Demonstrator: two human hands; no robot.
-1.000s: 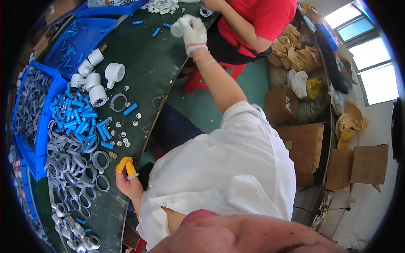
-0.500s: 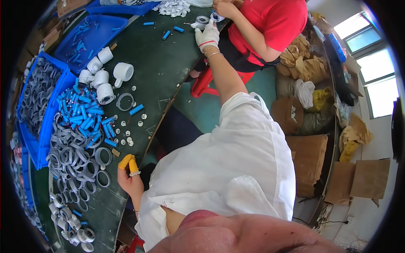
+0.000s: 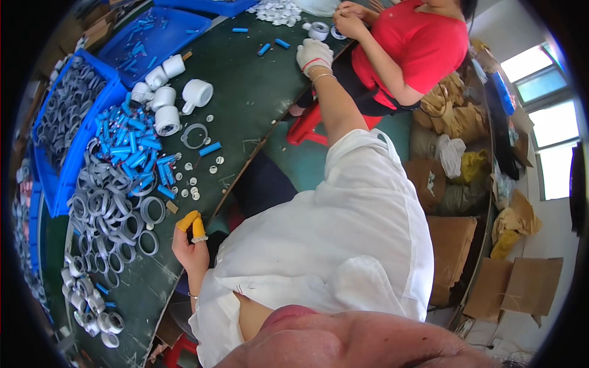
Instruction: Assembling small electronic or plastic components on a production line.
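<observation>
My left hand [image 3: 191,245], with yellow covers on thumb and forefinger, is held at the table's edge. Those two fingertips meet, and nothing shows between them. Grey rings [image 3: 148,243] lie beside it. My right hand [image 3: 315,57] wears a white glove and rests on the far part of the table. Its fingers are loosely bent and partly hidden by the glove's back; I see nothing held. Just beyond it, apart from the glove, stands a white and grey round housing [image 3: 318,30]. Two blue cylindrical cells [image 3: 264,49] lie to its left.
A co-worker in a red shirt [image 3: 423,52] handles a white round part [image 3: 337,33]. Blue cells [image 3: 126,138] are heaped beside white housings [image 3: 197,94]. A blue bin [image 3: 61,178] holds grey rings; a blue tray [image 3: 184,40] holds cells. Small white discs [image 3: 219,160] lie near the edge.
My right hand has drawn back from the white and grey housing, leaving a gap. The view has shifted, so the table appears farther right. My left hand keeps its pinch.
</observation>
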